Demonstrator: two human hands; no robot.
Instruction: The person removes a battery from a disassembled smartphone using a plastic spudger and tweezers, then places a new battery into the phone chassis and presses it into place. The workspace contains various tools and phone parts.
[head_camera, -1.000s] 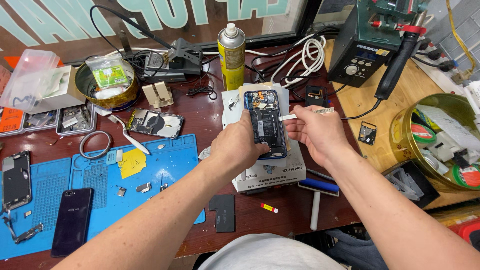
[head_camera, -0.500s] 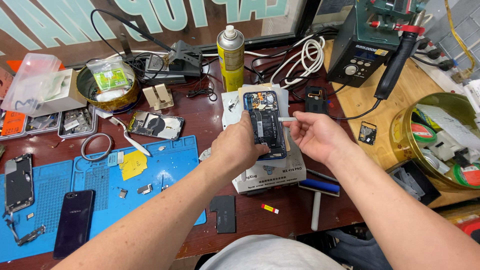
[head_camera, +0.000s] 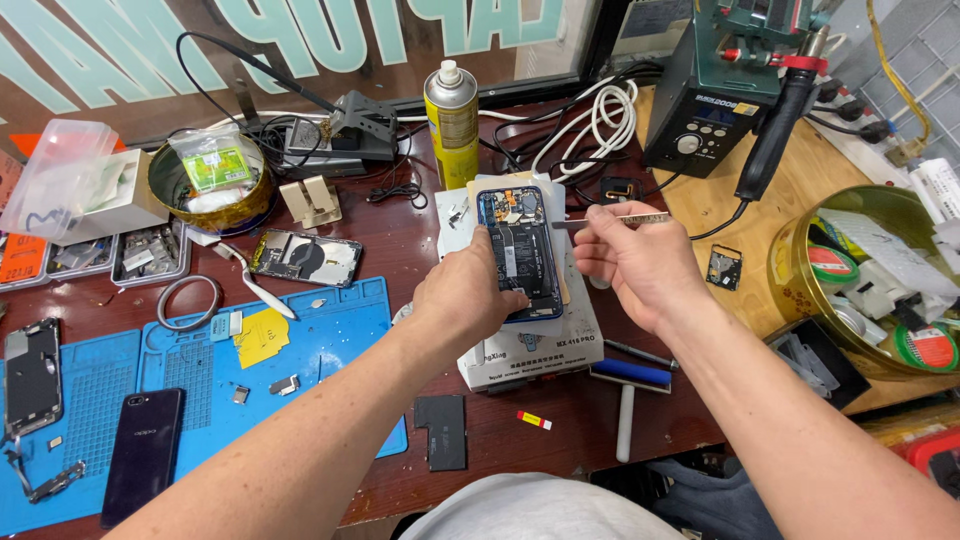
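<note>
An opened phone (head_camera: 520, 245) with its back removed, showing a dark battery and circuit board, lies on a white box-shaped device (head_camera: 530, 345) in the middle of the bench. My left hand (head_camera: 465, 295) rests on the phone's lower left side and steadies it. My right hand (head_camera: 630, 260) holds metal tweezers (head_camera: 610, 219), their tips pointing left at the phone's upper right edge.
A yellow-green spray can (head_camera: 452, 120) stands behind the phone, and a soldering station (head_camera: 720, 85) at the back right. A blue work mat (head_camera: 200, 390) at the left carries phones and small parts. A gold tin (head_camera: 880, 280) of tape rolls sits at the right. A roller tool (head_camera: 628, 390) lies near the front edge.
My right hand has lifted slightly and drawn the tweezers a little to the right of the phone's edge. The left hand stays on the phone.
</note>
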